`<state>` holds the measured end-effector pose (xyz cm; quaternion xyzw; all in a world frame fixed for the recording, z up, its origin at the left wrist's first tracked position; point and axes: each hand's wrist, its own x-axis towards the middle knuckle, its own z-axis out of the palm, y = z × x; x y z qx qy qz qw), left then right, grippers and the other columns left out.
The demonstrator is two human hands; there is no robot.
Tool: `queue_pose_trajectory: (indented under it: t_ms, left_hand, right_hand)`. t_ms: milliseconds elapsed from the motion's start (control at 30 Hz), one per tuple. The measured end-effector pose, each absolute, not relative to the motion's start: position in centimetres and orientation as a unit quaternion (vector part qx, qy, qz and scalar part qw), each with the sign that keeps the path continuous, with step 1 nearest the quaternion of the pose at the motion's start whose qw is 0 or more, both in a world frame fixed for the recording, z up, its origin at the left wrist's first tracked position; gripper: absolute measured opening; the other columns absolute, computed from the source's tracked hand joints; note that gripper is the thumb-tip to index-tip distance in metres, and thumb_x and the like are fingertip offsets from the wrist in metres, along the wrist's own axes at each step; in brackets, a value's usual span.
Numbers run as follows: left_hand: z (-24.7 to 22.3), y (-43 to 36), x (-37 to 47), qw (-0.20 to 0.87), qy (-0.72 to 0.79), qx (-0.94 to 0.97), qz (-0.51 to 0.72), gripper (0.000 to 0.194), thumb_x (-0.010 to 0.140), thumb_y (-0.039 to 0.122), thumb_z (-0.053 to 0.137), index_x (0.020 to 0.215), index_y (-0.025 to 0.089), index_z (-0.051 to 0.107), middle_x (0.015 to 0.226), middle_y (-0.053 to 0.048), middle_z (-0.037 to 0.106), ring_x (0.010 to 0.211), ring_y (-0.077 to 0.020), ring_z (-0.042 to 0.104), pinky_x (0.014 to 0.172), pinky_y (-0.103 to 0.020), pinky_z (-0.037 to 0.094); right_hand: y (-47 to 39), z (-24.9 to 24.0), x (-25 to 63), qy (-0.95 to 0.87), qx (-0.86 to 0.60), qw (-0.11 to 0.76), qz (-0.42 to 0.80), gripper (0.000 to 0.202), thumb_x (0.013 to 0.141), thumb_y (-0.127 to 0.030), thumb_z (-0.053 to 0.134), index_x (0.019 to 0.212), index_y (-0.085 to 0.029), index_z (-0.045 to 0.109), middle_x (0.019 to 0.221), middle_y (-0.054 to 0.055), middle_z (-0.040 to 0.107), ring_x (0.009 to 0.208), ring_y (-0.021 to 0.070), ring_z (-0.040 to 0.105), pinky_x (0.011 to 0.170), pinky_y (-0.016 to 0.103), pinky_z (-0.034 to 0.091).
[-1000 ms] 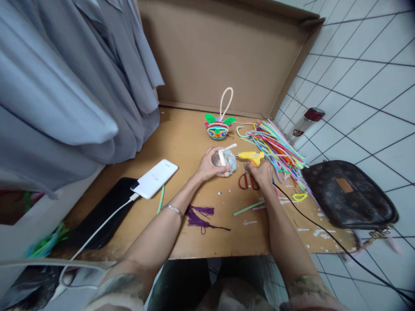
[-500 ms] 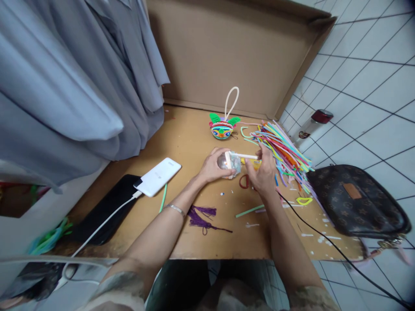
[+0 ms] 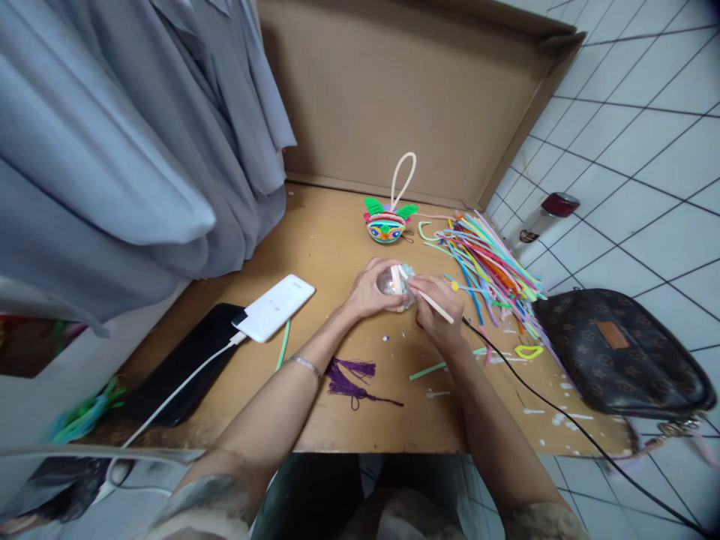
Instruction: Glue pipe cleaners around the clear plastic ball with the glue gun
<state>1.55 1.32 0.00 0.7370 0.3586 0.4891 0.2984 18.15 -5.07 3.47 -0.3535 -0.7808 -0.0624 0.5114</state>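
My left hand (image 3: 372, 291) is wrapped around a clear plastic ball (image 3: 387, 282) with a white band across it. Pale bluish material shows on the ball's right side. Close against that side, the fingers of my right hand (image 3: 442, 307) are closed on a white fuzzy strip (image 3: 436, 306), whose loose end sticks out toward the lower right. A black cord (image 3: 506, 361) runs up to beneath my right hand, and what it joins is hidden. Beyond my hands sits a finished-looking colourful animal-head ornament (image 3: 385, 226) with green ears and a white loop.
Many coloured pipe cleaners (image 3: 495, 259) lie at the right, beside a brown patterned bag (image 3: 624, 360) and a bottle (image 3: 543, 217). Purple tassels (image 3: 349, 379) lie in front. A white power bank or phone (image 3: 275, 307) rests at the left, near grey cloth (image 3: 225, 135).
My right hand has moved left and nearer, up against the ball. The white strip's free end now points toward the lower right instead of lying level. My left hand keeps its hold.
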Motion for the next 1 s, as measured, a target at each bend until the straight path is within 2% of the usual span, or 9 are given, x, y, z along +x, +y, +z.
queue_pose_trajectory:
  t_ms: [233,633,800,1000]
  left_hand:
    - [0.23,1.34,1.51,0.321,0.365,0.727,0.484,0.06,0.06,0.024,0.079,0.118,0.018,0.064,0.12,-0.009,0.064,0.11,-0.0259,0.063,0.1,-0.04,0.05]
    - [0.29,1.32,1.4,0.353,0.357,0.723,0.475,0.061,0.06,0.022,0.078,0.118,0.018,0.062,0.123,-0.009,0.064,0.112,-0.0263,0.062,0.101,-0.04,0.05]
    - [0.4,1.26,1.33,0.36,0.359,0.719,0.474,0.06,0.061,0.026,0.078,0.118,0.015,0.061,0.123,-0.011,0.063,0.113,-0.0271,0.062,0.102,-0.042,0.049]
    - [0.57,1.09,1.35,0.364,0.37,0.714,0.47,0.06,0.061,0.027,0.079,0.117,0.017,0.059,0.122,-0.008,0.063,0.112,-0.025,0.061,0.102,-0.039,0.048]
  right_hand:
    - [-5.13,3.69,17.99,-0.795,-0.35,0.491,-0.074,0.019,0.096,-0.019,0.052,0.097,-0.023,0.07,0.094,0.006,0.077,0.09,0.0197,0.071,0.079,0.037,0.049]
    - [-5.2,3.76,17.88,-0.808,-0.333,0.483,-0.056,0.017,0.095,-0.017,0.053,0.099,-0.023,0.069,0.095,0.005,0.075,0.096,0.0202,0.068,0.083,0.037,0.047]
    - [-5.14,3.74,17.84,-0.803,-0.342,0.486,-0.046,0.017,0.096,-0.016,0.052,0.098,-0.023,0.067,0.095,0.005,0.075,0.092,0.0198,0.068,0.082,0.037,0.048]
    - [-5.13,3.68,17.74,-0.804,-0.342,0.486,-0.028,0.017,0.096,-0.018,0.052,0.099,-0.023,0.068,0.097,0.006,0.075,0.095,0.0202,0.068,0.084,0.038,0.049]
